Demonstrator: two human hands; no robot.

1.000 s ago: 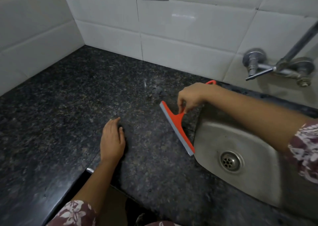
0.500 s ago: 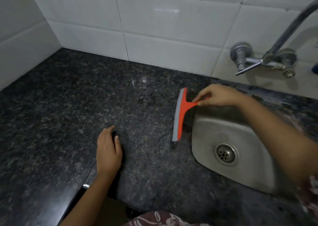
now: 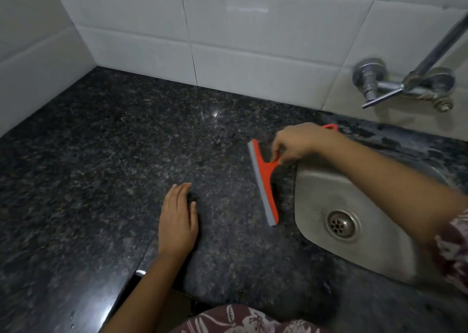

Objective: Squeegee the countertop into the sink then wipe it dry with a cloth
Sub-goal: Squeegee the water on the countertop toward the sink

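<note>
An orange squeegee (image 3: 264,178) with a grey rubber blade lies on the dark speckled granite countertop (image 3: 101,160), just left of the steel sink (image 3: 316,195). My right hand (image 3: 298,142) grips its handle, whose orange loop end sticks out behind the hand. The blade runs from the back towards the front, its grey edge facing left. My left hand (image 3: 177,218) rests flat on the countertop near the front edge, fingers together, holding nothing. No cloth is in view.
The sink has a round drain (image 3: 343,225). A chrome wall tap (image 3: 405,86) sits above it on the white tiled wall (image 3: 253,41). A tiled side wall closes the counter's left end. The counter's front edge runs near my left forearm.
My right hand has moved the squeegee a little to the left of the sink edge and turned the blade, its far end now leaning left. My left hand stays flat in place.
</note>
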